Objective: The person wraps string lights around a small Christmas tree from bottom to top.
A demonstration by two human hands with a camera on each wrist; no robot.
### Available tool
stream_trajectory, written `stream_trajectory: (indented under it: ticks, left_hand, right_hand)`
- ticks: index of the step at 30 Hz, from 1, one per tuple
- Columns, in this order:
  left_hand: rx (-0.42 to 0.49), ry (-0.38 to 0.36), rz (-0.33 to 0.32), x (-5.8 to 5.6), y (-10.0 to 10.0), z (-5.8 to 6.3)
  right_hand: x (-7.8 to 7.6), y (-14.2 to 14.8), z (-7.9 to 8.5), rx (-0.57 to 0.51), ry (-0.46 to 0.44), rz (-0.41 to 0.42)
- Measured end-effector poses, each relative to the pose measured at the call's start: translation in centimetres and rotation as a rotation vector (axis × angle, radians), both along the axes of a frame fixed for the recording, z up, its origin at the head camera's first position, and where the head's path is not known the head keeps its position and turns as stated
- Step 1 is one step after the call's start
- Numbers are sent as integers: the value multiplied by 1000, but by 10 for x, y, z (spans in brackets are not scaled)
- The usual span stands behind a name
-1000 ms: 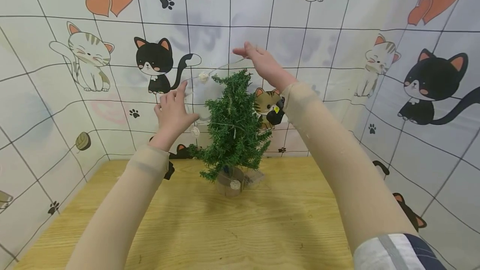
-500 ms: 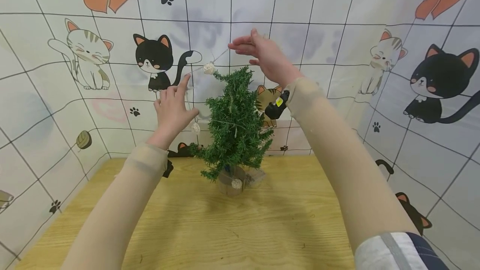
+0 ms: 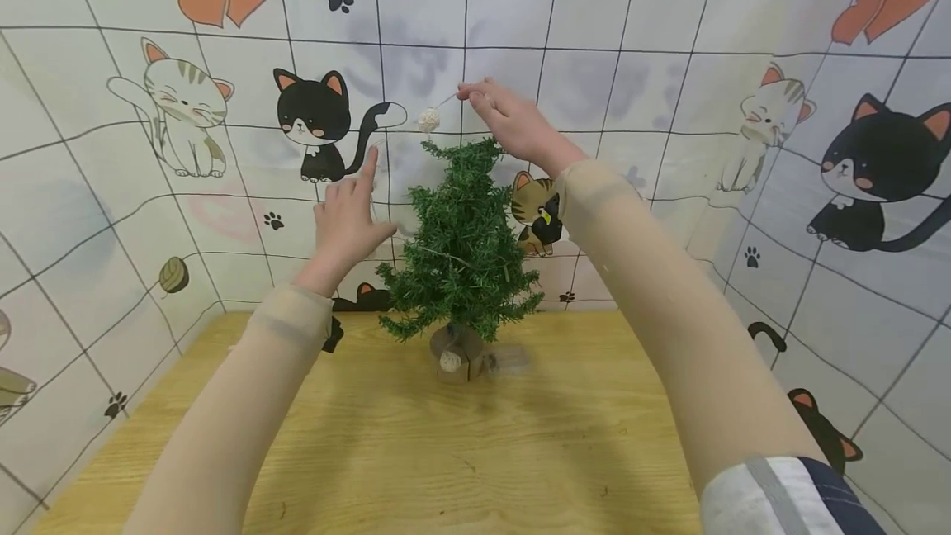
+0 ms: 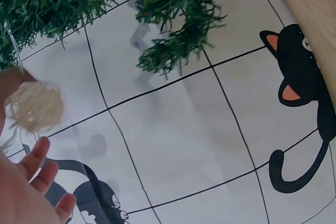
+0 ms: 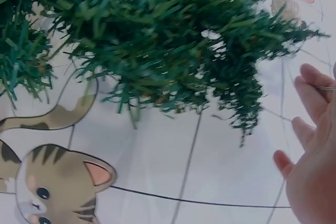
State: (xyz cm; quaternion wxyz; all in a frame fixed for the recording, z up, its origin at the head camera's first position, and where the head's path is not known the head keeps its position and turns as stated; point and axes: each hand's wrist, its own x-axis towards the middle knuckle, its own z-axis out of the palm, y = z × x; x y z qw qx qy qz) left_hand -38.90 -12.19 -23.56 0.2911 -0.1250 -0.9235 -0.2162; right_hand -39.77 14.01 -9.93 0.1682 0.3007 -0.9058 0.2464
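A small green artificial Christmas tree [image 3: 464,229] stands upright on the table in a round brown base [image 3: 470,368]. A thin string with pale woven balls crosses its branches; one ball [image 3: 428,120] hangs beside the treetop, another ball [image 3: 450,361] in front of the base. My right hand [image 3: 516,122] is just above the top, pinching the string [image 5: 326,88] between its fingers. At the tree's left, my left hand [image 3: 345,221] has its index finger pointing up and its thumb spread. A woven ball [image 4: 38,106] hangs close to its fingers in the left wrist view.
The tree stands on a wooden table [image 3: 446,452], near its back edge. A small clear plastic piece [image 3: 511,359] lies right of the base. White cloth [image 3: 594,97] printed with cats and grid lines encloses the back and sides.
The ball by the treetop has moved up and right as my right hand draws the string. The tree has turned slightly, and the low ball has shifted left. My left hand stays nearly in place.
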Motion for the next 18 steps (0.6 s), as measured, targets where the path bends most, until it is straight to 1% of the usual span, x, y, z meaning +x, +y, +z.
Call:
stream_trajectory:
  ticks: [2,4,5,7,10,12,15,18]
  left_hand:
    - [-2,25,4,0,0,3]
    - [-5,24,-7,0,1,8]
    - [-10,10,-15,0,2,10]
    - [-28,-41,-28,-2,3,13]
    - [-50,-129,-45,-6,5,11]
    - [-59,-175,-57,-9,5,8]
    - [-76,-219,-71,-11,5,3]
    - [-103,-254,-85,-12,9,3]
  right_hand:
    - [2,0,4,-7,31,-1]
    - [3,1,8,-4,51,-6]
    - [3,2,9,1,53,-13]
    - [2,4,10,1,36,-18]
    - [-2,9,6,-23,-37,-15]
    - [-6,14,1,-58,-107,-16]
    - [-11,22,-5,-114,-196,-35]
    - [-14,31,-8,-129,-227,-74]
